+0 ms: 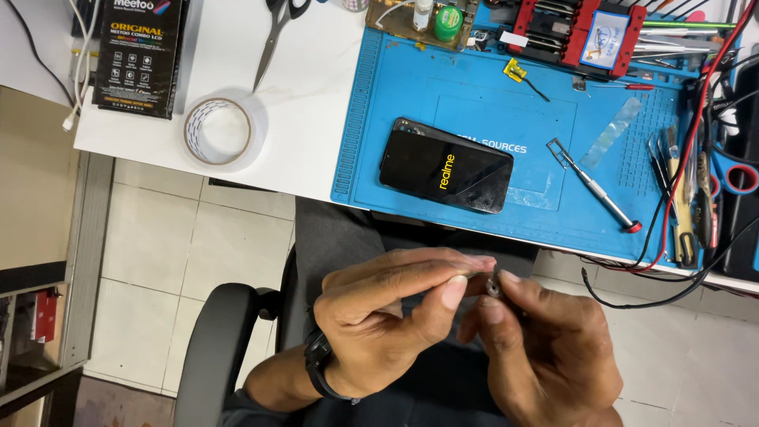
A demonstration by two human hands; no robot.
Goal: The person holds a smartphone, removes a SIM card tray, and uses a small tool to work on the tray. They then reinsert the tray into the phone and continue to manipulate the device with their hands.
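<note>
We hold a small metal part pinched between the fingertips of the left hand and right hand, above the lap, below the table. We keep the pinch steady and close to the body.

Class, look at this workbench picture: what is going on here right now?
A person sits at a repair bench and pinches a tiny metal part between the fingertips of the left hand and the right hand, held above the lap. On the blue work mat lies a black smartphone with its screen lit, and beside it a screwdriver. A roll of clear tape and scissors rest on the white table.
</note>
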